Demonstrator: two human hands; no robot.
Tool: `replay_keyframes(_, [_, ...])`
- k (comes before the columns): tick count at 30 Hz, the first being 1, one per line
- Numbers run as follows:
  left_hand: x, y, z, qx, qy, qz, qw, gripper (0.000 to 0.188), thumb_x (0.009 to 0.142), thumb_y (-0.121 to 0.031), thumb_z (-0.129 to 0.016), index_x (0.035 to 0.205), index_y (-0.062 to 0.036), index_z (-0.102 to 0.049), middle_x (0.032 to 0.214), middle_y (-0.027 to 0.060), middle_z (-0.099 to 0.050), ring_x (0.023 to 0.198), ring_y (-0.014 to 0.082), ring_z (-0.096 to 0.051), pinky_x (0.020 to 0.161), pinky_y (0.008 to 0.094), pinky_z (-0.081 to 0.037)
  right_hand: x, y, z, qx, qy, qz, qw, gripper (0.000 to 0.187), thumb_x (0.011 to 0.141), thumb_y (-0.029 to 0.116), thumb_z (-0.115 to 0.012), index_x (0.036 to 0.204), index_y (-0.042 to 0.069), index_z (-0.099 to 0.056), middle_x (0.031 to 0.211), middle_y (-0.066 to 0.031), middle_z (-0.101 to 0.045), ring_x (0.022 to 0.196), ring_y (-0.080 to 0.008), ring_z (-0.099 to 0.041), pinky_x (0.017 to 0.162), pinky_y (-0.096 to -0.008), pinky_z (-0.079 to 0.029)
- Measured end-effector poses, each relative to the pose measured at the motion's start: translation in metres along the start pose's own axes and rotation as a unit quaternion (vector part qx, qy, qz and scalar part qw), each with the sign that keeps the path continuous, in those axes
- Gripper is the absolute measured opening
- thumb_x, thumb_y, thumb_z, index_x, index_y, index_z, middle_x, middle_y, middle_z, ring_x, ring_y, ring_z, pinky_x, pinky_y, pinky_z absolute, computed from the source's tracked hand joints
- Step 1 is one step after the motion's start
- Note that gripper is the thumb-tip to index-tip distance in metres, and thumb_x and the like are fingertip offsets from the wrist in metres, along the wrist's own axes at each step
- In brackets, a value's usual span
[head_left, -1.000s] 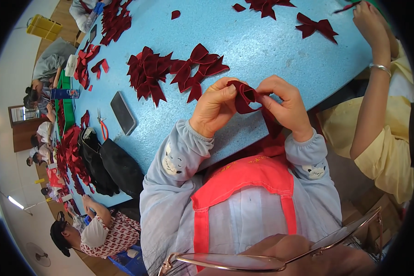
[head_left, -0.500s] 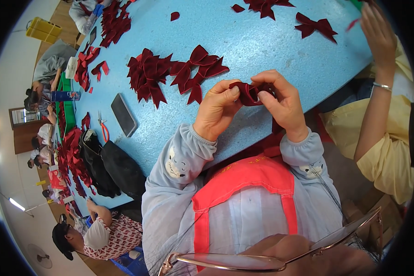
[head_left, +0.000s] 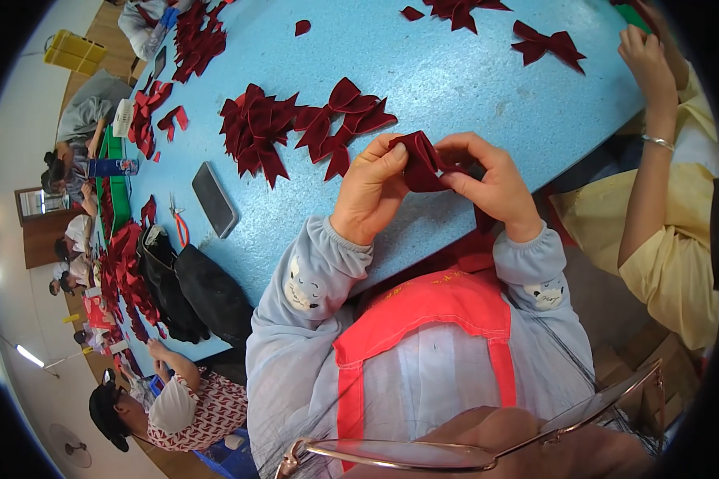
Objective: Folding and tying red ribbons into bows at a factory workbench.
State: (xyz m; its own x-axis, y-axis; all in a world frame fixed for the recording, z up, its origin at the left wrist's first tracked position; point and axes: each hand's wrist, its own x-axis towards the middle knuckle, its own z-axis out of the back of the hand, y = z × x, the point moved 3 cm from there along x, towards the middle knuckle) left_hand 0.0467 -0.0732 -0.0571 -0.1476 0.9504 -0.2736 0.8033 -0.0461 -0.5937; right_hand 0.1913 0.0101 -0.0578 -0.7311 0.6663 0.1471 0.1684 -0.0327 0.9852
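The left hand (head_left: 369, 191) and right hand (head_left: 494, 188) pinch opposite sides of the ribbon (head_left: 418, 164), a dark red folded loop held above the counter (head_left: 455, 88), whose near edge slants up rightward. Past the ribbon, blue surface stretches to 1 bow (head_left: 548, 46) at upper right. A bow pile (head_left: 257, 132) lies up-left; nearer left are a phone (head_left: 215, 199), pliers (head_left: 183, 229) and black bag (head_left: 212, 291). Farther out, co-workers (head_left: 196, 411) line the left side, before a pale wall (head_left: 16, 144). Compared with 0.5 s ago, the loop stands taller.

Left head-worn fisheye, looking down, near the hands (head_left: 367, 191), table (head_left: 471, 88) beyond
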Motion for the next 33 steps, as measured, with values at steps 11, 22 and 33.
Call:
replay_keyframes(11, [-0.001, 0.009, 0.003, 0.049, -0.022, -0.028, 0.998, 0.014, 0.085, -0.008, -0.059, 0.098, -0.0049, -0.056, 0.095, 0.0055, -0.061, 0.087, 0.0142, -0.057, 0.079, 0.0289, -0.045, -0.003, 0.000, -0.008, -0.034, -0.114, 0.023, 0.993, 0.011, 0.088, 0.006, -0.053, 0.094, 0.002, -0.060, 0.076, 0.0009, -0.058, 0.064, -0.0041, -0.050, 0.056, -0.0180, -0.040])
replay_keyframes(22, [-0.001, 0.007, 0.003, 0.062, 0.007, -0.034, 0.997, 0.014, 0.085, -0.006, -0.058, 0.099, -0.0035, -0.056, 0.096, 0.0057, -0.061, 0.087, 0.0146, -0.058, 0.081, 0.0289, -0.045, -0.004, -0.003, -0.013, 0.117, -0.153, -0.091, 0.977, 0.008, 0.087, 0.010, -0.057, 0.085, 0.003, -0.060, 0.069, 0.0029, -0.055, 0.056, -0.0011, -0.045, 0.048, -0.0161, -0.035])
replay_keyframes(33, [-0.001, 0.008, 0.003, 0.067, 0.022, 0.012, 0.997, 0.025, 0.086, -0.011, -0.058, 0.108, -0.0014, -0.055, 0.102, 0.0067, -0.060, 0.095, 0.0167, -0.057, 0.085, 0.0334, -0.045, -0.003, -0.002, -0.015, 0.088, -0.146, -0.055, 0.984, 0.013, 0.086, 0.005, -0.053, 0.098, 0.005, -0.059, 0.076, 0.0026, -0.057, 0.061, -0.0034, -0.048, 0.055, -0.0164, -0.039])
